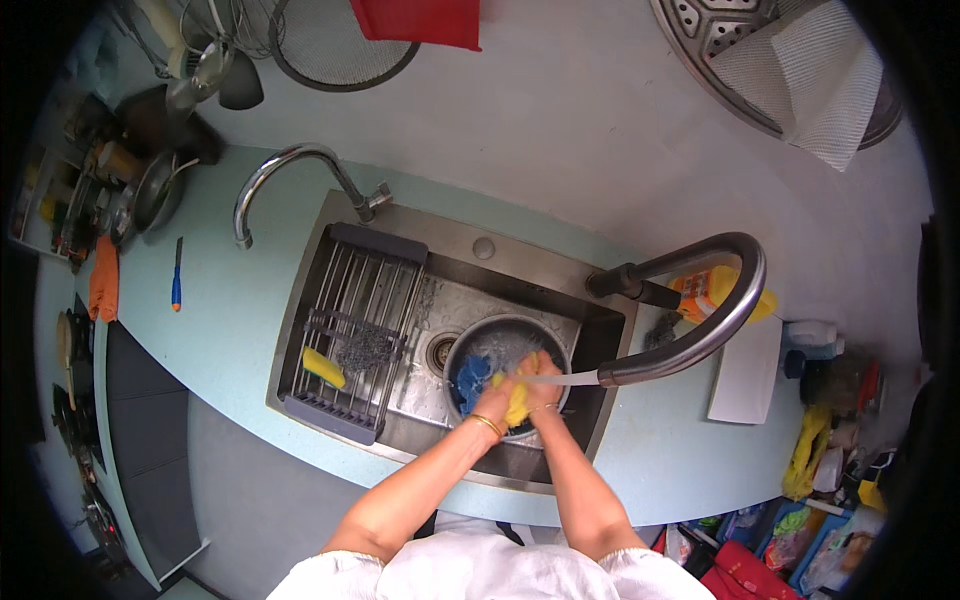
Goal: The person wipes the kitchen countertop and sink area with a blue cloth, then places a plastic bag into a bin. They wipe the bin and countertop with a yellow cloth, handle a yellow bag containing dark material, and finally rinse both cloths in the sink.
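My left hand (493,403) and my right hand (541,377) both grip a wet yellow cloth (517,405) over a round metal basin (562,352). Water streams onto the cloth and hands from the dark metal faucet (739,300) on the right. Inside the basin, left of my hands, lies a blue cloth (474,379) in the water. The basin stands in a stainless steel sink (420,375), to the right of its drain (442,352). My fingers partly hide the yellow cloth.
A drying rack (390,277) spans the sink's left side, holding a yellow-green sponge (323,367) and a steel wool scourer (367,349). A chrome faucet (281,161) arches behind it. A blue-handled knife (177,277) lies on the left counter. A white tray (746,375) and yellow bottle (709,292) are right.
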A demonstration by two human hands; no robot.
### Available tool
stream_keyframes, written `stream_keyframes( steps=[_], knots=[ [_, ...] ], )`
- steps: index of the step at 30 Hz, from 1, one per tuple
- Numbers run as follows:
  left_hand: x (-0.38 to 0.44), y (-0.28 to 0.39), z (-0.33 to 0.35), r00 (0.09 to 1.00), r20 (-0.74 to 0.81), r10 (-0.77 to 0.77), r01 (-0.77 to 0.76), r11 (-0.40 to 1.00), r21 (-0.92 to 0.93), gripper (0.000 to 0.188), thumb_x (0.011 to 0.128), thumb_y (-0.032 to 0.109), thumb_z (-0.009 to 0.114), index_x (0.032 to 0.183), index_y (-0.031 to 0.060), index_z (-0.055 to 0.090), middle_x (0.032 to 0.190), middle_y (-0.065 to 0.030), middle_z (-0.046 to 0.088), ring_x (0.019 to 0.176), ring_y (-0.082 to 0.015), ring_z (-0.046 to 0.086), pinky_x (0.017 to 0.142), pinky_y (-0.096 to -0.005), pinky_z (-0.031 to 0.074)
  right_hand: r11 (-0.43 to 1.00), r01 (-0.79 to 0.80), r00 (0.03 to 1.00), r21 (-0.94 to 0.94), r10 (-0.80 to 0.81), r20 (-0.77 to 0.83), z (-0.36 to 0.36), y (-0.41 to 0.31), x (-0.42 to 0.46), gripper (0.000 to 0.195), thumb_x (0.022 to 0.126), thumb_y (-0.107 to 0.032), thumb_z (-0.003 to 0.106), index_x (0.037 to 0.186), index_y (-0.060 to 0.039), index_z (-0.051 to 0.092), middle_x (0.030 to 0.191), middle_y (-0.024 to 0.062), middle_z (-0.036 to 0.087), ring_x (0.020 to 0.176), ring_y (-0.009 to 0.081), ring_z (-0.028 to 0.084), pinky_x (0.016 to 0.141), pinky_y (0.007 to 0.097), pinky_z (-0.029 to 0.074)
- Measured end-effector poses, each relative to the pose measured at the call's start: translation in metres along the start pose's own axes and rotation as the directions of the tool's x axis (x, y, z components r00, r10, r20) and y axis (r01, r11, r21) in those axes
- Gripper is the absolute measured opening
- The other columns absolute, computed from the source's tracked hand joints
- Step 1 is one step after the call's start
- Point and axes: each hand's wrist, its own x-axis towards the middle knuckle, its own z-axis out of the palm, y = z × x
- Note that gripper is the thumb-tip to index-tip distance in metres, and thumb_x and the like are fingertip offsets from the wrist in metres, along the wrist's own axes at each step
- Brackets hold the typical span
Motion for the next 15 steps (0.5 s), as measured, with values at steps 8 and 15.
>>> stream_keyframes(
  steps=[8, 15],
  knots=[
    [0.026, -0.006, -0.023, 0.982, 0.137, 0.132, -0.135, 0.991, 0.015, 0.021, 0.092, 0.026, 0.046, 0.086, 0.0086, 0.055, 0.082, -0.0053, 0.059, 0.076, -0.0169, 0.057, 0.067, -0.028, 0.047, 0.967, 0.149, 0.985, 0.207, -0.126, -0.121, 0.006, -0.004, 0.001, 0.018, 0.084, -0.021, 0.053, 0.084, -0.0033, 0.055, 0.071, 0.022, 0.058, 0.069, 0.0386, 0.059, 0.056, 0.0449, 0.044],
    [0.056, 0.013, -0.063, 0.863, 0.44, 0.248, -0.199, 0.968, -0.156, 0.026, 0.094, 0.023, 0.044, 0.117, 0.012, 0.047, 0.108, -0.0061, 0.056, 0.098, -0.0162, 0.054, 0.08, -0.0293, 0.045, 0.971, 0.226, 0.971, 0.078, -0.218, -0.092, 0.002, -0.06, -0.042, 0.018, 0.086, -0.02, 0.054, 0.087, -0.0025, 0.056, 0.071, 0.0144, 0.057, 0.065, 0.029, 0.056, 0.061, 0.038, 0.045]
  ],
)
